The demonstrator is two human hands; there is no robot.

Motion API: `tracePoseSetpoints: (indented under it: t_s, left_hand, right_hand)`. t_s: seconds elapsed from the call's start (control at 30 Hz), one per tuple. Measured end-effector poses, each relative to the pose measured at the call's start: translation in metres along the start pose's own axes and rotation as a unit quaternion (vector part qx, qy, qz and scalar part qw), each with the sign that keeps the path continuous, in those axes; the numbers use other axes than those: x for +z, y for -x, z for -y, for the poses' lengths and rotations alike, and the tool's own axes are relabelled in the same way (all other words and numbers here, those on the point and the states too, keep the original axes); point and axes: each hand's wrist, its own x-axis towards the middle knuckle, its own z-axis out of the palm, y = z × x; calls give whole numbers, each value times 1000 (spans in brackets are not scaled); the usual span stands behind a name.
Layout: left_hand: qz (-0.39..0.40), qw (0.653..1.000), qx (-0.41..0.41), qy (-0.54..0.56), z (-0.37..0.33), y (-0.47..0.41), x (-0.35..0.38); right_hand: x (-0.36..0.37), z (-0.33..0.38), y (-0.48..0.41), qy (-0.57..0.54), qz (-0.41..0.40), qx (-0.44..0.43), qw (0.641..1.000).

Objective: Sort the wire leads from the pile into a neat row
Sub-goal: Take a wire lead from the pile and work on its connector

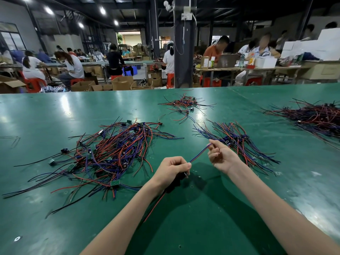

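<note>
Stretching a blue-and-red wire lead (199,153) above the green table (55,111), the left hand (172,169) is gripping one end in curled fingers and the right hand (221,156) is pinching the other, right of the tangled multicoloured wire pile (110,153).

- Heaps of wire leads on the counter (55,111): four. They are a big tangle (110,155), a small far heap (185,104), a fanned bundle (237,142) and a dark heap (316,118).
- Single lead (199,155) held up: one.
- Hands: two, left hand (173,169) and right hand (219,156), both pinching it.
- Green circuit boards (115,183) in the big tangle: perhaps six, as the wires hide some.
</note>
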Motion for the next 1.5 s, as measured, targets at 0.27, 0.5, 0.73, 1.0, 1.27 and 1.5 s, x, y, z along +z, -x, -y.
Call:
tracePoseSetpoints:
  t_s: [0.27,0.5,0.73,1.0,1.27,1.5]
  left_hand:
    - [-11,1000,12,-9,0,0,-1]
    - [-9,1000,21,-7,-2,1,2]
    - [-26,1000,17,2,0,1,1]
    - [-27,1000,16,4,1,-2,0]
    - [-22,1000,16,-8,1,-2,-1]
    - [-20,1000,20,-5,1,-3,-1]
  right_hand:
    - [0,-2,0,-9,0,4,1000]
    - [-3,-2,-2,8,-2,-13,1000]
    - [-5,0,1,60,3,-40,997]
    - [-1,-4,1,120,47,-46,991]
    - [-5,2,-4,100,46,-80,991]
    - [-5,6,-3,78,13,-81,994]
